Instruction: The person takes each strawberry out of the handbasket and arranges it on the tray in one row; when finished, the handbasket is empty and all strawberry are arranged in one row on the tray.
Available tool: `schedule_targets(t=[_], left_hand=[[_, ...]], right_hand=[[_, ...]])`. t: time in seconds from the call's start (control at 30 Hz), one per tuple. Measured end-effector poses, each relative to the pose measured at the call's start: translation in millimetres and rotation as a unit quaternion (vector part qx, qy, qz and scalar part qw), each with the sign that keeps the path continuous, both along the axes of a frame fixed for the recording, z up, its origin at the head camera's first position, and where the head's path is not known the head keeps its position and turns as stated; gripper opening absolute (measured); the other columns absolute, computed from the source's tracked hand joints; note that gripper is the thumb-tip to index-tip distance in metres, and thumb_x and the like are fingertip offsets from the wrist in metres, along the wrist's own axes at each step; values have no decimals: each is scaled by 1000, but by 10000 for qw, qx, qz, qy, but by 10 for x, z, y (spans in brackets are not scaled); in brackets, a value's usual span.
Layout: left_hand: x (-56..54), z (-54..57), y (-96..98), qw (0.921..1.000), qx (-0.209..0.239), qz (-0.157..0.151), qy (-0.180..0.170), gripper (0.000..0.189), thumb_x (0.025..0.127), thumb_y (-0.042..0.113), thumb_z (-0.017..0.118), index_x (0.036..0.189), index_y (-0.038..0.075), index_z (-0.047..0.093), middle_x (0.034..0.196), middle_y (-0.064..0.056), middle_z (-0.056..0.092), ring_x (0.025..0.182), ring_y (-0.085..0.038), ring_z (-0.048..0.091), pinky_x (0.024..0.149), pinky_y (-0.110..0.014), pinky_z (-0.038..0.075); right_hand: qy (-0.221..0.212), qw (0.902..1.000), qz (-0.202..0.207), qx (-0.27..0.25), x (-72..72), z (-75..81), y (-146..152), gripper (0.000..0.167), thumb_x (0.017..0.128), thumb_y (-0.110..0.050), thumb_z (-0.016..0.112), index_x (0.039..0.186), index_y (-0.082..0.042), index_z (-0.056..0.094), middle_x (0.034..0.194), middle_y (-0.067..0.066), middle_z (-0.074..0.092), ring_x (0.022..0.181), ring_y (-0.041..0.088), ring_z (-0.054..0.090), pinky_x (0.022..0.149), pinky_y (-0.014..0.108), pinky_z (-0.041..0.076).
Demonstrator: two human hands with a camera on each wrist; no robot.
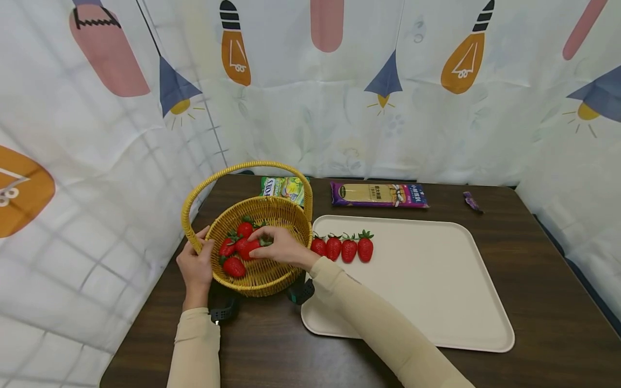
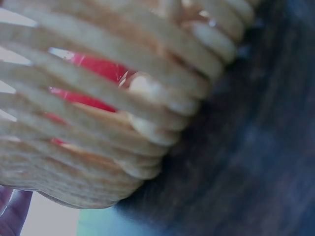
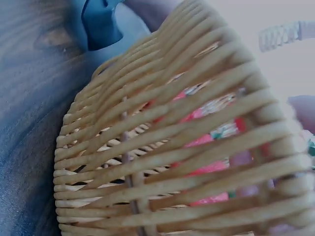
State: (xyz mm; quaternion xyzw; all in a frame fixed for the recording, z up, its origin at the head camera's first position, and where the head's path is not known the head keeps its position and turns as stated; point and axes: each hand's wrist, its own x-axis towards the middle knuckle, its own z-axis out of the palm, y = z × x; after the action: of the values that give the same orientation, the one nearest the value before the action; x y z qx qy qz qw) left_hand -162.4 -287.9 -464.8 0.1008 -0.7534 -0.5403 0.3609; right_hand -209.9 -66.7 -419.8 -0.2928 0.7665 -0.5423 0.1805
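A yellow woven basket (image 1: pixel 276 211) with a tall arched handle stands on the table, tilted toward me. My left hand (image 1: pixel 196 267) grips its left side, where the handle meets the rim. Inside it, my right hand (image 1: pixel 281 248) pinches a strawberry (image 1: pixel 248 249) between thumb and fingers. Several others lie around it, among them a strawberry (image 1: pixel 234 267) nearest the front. More strawberries (image 1: pixel 349 250) stand in a row on the left part of a beige tray (image 1: pixel 417 285). Both wrist views mostly show the basket's weave (image 3: pixel 187 147), with red fruit behind the gaps.
Behind the basket lies a green candy bag (image 1: pixel 283 187). A long purple-ended noodle pack (image 1: pixel 378 195) lies beyond the tray, and a small purple wrapped sweet (image 1: pixel 470 201) is at the back right. A patterned curtain (image 1: pixel 310 118) hangs behind the dark table (image 1: pixel 271 345).
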Motion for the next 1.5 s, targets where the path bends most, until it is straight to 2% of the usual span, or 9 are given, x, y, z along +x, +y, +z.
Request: schedule_targets(t=[0.17,0.37,0.47,0.63,0.77,0.87,0.97,1.23,1.5], left_hand=[[-5,15,22,10000,-28,-1,54,21,90,2,64,73,-9,56,119,-13,69,91,-2,60,65,-20,37],[9,43,25,10000,27,-5,-74,22,91,2,62,74,-10,56,121,-14,68,84,0,57,61,-20,35],[62,134,75,9999,74,-40,-123,21,91,0,61,74,-12,56,121,-19,66,88,0,58,63,-19,36],[151,287,173,9999,7,-73,-110,21,90,-1,60,74,-14,55,120,-26,64,89,-4,60,64,-19,36],[105,207,125,9999,53,-78,-86,20,90,-2,61,75,-13,55,120,-24,65,95,-8,61,65,-20,37],[36,82,51,9999,76,-26,-123,20,91,0,61,75,-11,56,121,-20,66,99,-8,61,66,-19,37],[-7,3,9,9999,103,-5,-110,20,91,1,61,76,-10,57,122,-17,67,100,-6,61,67,-18,38],[156,300,202,9999,42,-93,-37,20,90,-3,59,74,-15,55,119,-24,65,99,-16,62,68,-19,37],[155,299,196,10000,39,-71,-25,20,90,-3,60,75,-15,55,119,-23,66,99,-18,62,68,-18,38]], right_hand=[[-178,9992,-241,-255,66,61,122,30,83,-21,78,111,-13,71,109,-4,65,91,15,50,70,27,45],[-605,9934,-858,-452,137,123,340,36,84,-23,76,120,-23,69,115,-5,64,98,16,52,74,30,47],[-840,9896,-983,-635,144,133,452,44,85,-23,75,128,-26,64,120,-2,61,97,19,52,77,33,47],[-952,9850,-1160,-856,153,144,609,49,89,-22,72,134,-13,56,119,7,61,91,16,60,80,39,51],[-883,9810,-1535,-799,174,147,721,39,89,-21,71,123,-7,58,108,9,64,73,13,57,64,31,49],[-750,9789,-1715,-818,185,138,805,33,89,-19,71,118,-8,61,109,9,63,77,15,56,64,26,47],[-643,9771,-1829,-874,185,103,887,32,89,-17,71,120,-9,64,116,9,63,95,18,61,81,27,51],[-916,9725,-1701,-1301,178,30,1133,37,98,-6,56,134,-2,49,132,16,54,112,26,60,93,35,50],[-994,9701,-1821,-1263,131,-49,1430,45,96,-9,60,139,-11,47,129,17,55,107,29,65,88,37,53]])
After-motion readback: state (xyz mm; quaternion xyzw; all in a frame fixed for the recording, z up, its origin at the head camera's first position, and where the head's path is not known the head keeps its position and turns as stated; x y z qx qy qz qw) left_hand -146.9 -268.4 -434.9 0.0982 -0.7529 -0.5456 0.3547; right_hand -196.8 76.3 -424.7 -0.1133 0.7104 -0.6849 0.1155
